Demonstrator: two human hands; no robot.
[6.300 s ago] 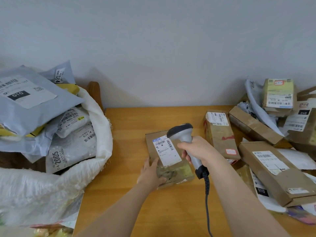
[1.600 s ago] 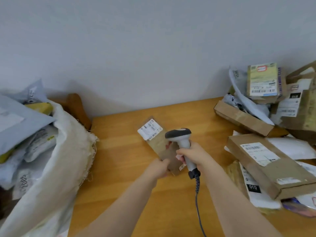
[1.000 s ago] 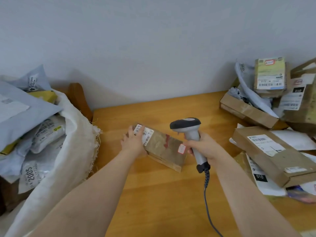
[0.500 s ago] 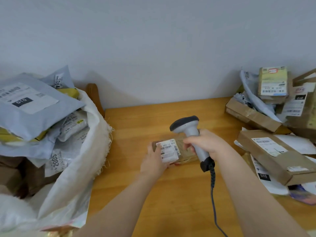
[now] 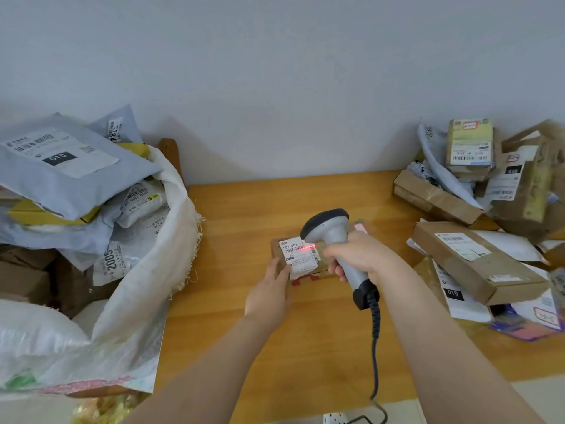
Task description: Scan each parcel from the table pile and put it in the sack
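Observation:
A small brown parcel [image 5: 308, 275] with a white label [image 5: 298, 255] lies on the wooden table [image 5: 244, 215] at the centre. My left hand [image 5: 269, 293] rests on its near left corner, thumb on the label's edge. My right hand [image 5: 362, 255] grips the handle of a grey barcode scanner [image 5: 328, 223] held just above the parcel; a red scan line glows across the label's barcode. The white woven sack [image 5: 171, 240] stands at the left, stuffed with grey mailers and boxes. The pile of parcels [image 5: 477, 261] covers the table's right side.
The scanner's coiled cable [image 5: 374, 341] hangs down over the table's front edge to a white socket strip [image 5: 334, 419] on the floor. A wooden chair back [image 5: 169, 151] rises behind the sack. A plain wall stands behind the table.
The parcel has been turned label-up and set flat at the table's centre. My right hand has brought the scanner over the label, and the red scan line now shows on the barcode.

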